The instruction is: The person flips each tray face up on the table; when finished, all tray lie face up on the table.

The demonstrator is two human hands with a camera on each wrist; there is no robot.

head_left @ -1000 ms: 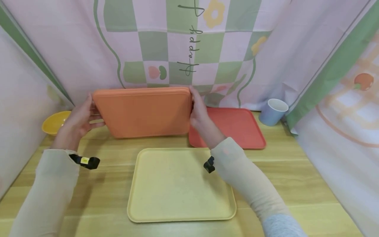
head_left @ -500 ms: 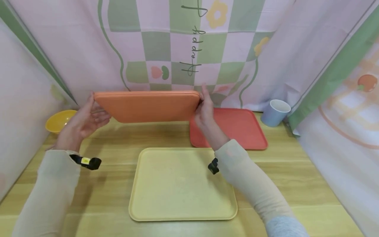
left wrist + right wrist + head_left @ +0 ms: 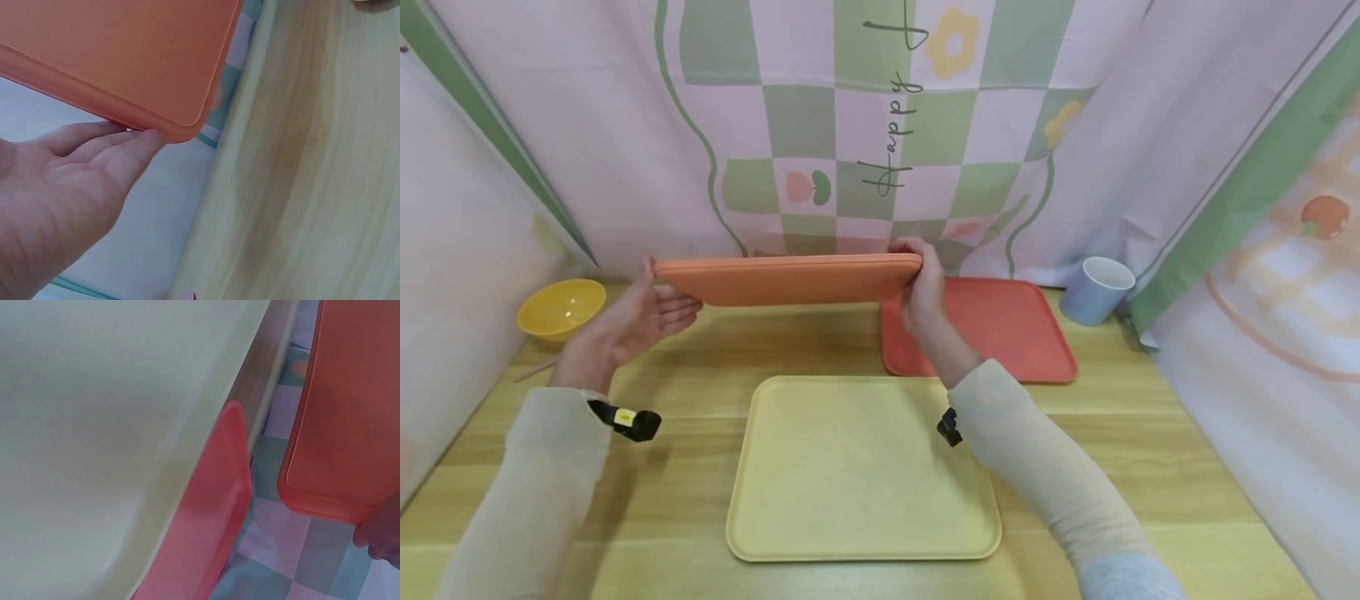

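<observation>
An orange tray [image 3: 790,281] is in the air over the back of the table, its near side showing as a narrow band in the head view. At its left end my left hand [image 3: 625,325] holds it, thumb by the corner and the other fingers fairly straight against the edge. My right hand [image 3: 927,287] grips the right end, fingers over the rim. From the left wrist, the fingertips [image 3: 140,140] touch the orange rim. Below and nearer lies a pale yellow tray [image 3: 865,467] with nothing on it. A red tray [image 3: 1000,329] lies behind my right forearm.
A yellow bowl [image 3: 561,308] stands at the back left, with a thin pinkish stick [image 3: 537,368] near my left wrist. At the back right is a blue-white cup [image 3: 1097,290]. A printed curtain [image 3: 865,125] hangs close behind the tray; more cloth flanks the table.
The orange tray has tipped from nearly upright towards level, so its face has narrowed to a strip. Both hands have turned with it and shifted slightly right. The other things stay put.
</observation>
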